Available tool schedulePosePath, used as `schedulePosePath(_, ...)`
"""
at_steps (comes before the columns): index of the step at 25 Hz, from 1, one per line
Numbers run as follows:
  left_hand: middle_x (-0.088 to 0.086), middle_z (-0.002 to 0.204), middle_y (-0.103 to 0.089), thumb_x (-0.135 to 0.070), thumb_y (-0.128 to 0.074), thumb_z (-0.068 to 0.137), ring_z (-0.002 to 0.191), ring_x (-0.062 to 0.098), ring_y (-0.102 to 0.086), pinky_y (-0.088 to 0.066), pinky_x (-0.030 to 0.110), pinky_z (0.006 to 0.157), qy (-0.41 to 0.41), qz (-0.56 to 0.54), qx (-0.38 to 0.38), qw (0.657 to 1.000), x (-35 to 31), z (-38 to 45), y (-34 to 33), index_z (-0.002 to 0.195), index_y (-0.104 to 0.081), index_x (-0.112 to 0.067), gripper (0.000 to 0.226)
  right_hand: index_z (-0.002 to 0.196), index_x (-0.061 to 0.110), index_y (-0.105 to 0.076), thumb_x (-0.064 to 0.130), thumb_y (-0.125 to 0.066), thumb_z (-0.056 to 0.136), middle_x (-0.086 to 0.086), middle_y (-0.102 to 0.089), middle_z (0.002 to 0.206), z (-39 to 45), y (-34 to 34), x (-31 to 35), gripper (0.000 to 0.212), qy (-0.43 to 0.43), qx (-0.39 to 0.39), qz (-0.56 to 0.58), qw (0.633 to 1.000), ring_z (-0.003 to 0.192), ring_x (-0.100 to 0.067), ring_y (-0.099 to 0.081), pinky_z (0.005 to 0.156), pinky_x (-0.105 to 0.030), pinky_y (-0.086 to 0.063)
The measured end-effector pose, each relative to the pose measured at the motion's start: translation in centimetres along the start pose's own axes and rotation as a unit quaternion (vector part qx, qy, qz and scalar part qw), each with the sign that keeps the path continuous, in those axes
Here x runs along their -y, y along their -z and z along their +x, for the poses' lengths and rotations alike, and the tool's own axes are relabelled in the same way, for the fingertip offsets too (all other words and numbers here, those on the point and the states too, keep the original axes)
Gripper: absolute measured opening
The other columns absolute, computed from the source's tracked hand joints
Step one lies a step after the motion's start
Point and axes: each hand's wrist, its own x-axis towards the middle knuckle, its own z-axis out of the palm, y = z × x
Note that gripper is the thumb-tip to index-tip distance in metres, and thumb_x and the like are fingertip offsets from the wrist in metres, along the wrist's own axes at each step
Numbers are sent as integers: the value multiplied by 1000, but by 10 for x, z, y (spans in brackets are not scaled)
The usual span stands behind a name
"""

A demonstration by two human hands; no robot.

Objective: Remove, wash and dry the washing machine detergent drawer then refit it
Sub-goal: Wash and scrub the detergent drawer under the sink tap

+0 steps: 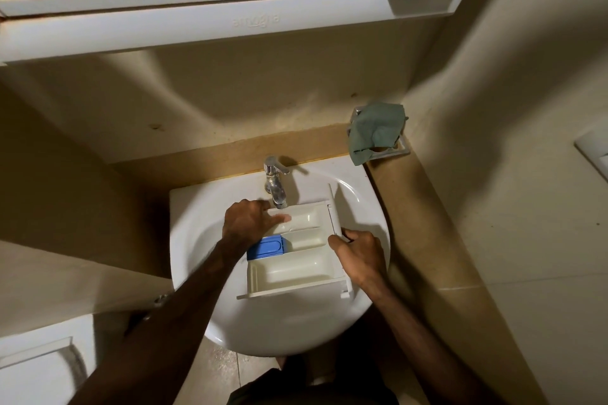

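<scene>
While the detergent drawer [296, 256] lies across the sink [197, 207], long axis running left to right beneath the tap [275, 187], the left hand [250, 223] grasps its far rear corner and the right hand [358, 256] clutches its front panel.

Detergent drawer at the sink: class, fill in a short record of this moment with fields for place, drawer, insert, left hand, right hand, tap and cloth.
place: white sink in a corner
drawer: detergent drawer held over the basin, compartments facing up
insert: blue insert in the drawer's left side
left hand: left hand grips the drawer's far edge, under the spout
right hand: right hand grips the drawer's front panel end
tap: chrome tap above the drawer; flow cannot be told
cloth: green cloth draped over a holder at the right wall
</scene>
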Motion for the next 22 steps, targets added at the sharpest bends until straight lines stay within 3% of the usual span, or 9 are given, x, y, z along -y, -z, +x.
schedulePosePath(2, 10, 106, -75, -56, -57, 96, 92, 27, -67, -42, 29, 74, -60, -77, 50, 994, 8, 4, -4, 122, -66, -14, 50, 73, 19, -73, 54, -56, 66, 3, -69, 60, 4, 7, 1, 39, 1, -3, -11, 1000, 65, -20, -68, 69, -41, -58)
schedulePosePath(4, 10, 105, -75, -40, -62, 98, 87, 25, -67, -46, 30, 73, -84, -156, 58, 982, 14, 4, -4, 122, -64, -15, 34, 73, 16, -70, 55, -55, 66, 1, -69, 61, 9, 13, 4, 42, 10, -9, -33, 999, 66, -20, -67, 68, -40, -57)
schedulePosePath(7, -6, 86, -71, -37, -76, 89, 76, 16, -64, -51, 28, 65, -45, -267, -25, 962, 8, 1, -6, 95, -64, -27, 16, 71, 15, -71, 54, -56, 68, 2, -71, 63, 10, 17, 8, 41, 14, -8, -25, 1000, 69, -20, -69, 71, -42, -60)
schedulePosePath(10, -7, 76, -68, -37, -84, 80, 69, 12, -60, -43, 22, 59, 22, -323, -28, 946, -5, 2, -11, 79, -67, -23, 21, 74, 18, -76, 54, -59, 67, 5, -75, 69, 14, 27, 7, 40, 6, -3, -11, 1000, 74, -18, -73, 76, -44, -63)
schedulePosePath(12, -1, 81, -70, -27, -86, 79, 70, 15, -63, -50, 24, 59, 54, -425, 6, 903, -3, 3, -16, 85, -71, -13, 22, 73, 19, -77, 52, -63, 66, 7, -76, 69, 18, 38, 7, 36, 1, 6, 1, 1000, 73, -18, -75, 76, -44, -64)
schedulePosePath(14, 7, 93, -73, -14, -82, 83, 81, 21, -68, -61, 29, 64, 86, -561, 28, 823, 2, -2, -17, 102, -72, -2, 25, 69, 19, -77, 49, -65, 67, 6, -76, 67, 21, 48, 9, 32, -4, 4, 3, 1000, 71, -20, -75, 73, -42, -65)
schedulePosePath(16, 10, 100, -74, -14, -77, 88, 88, 23, -69, -62, 27, 70, 122, -619, 52, 774, 4, -11, -21, 117, -71, -3, 31, 64, 16, -74, 46, -67, 69, 5, -75, 64, 23, 55, 10, 32, -8, 0, -5, 1000, 69, -21, -75, 66, -39, -60)
schedulePosePath(19, 15, 96, -71, -17, -69, 95, 80, 18, -65, -60, 23, 69, 109, -628, 65, 768, -1, -20, -33, 122, -70, -6, 29, 52, 15, -65, 40, -71, 75, 7, -67, 55, 22, 60, 9, 35, -12, -8, -5, 1000, 59, -19, -68, 56, -28, -48)
schedulePosePath(22, 16, 91, -69, -16, -71, 94, 75, 19, -64, -62, 27, 67, 133, -641, 25, 755, -6, -19, -36, 107, -74, -10, 15, 47, 20, -65, 39, -72, 70, 8, -62, 50, 25, 61, 9, 31, -29, -13, 7, 999, 54, -18, -62, 56, -26, -44)
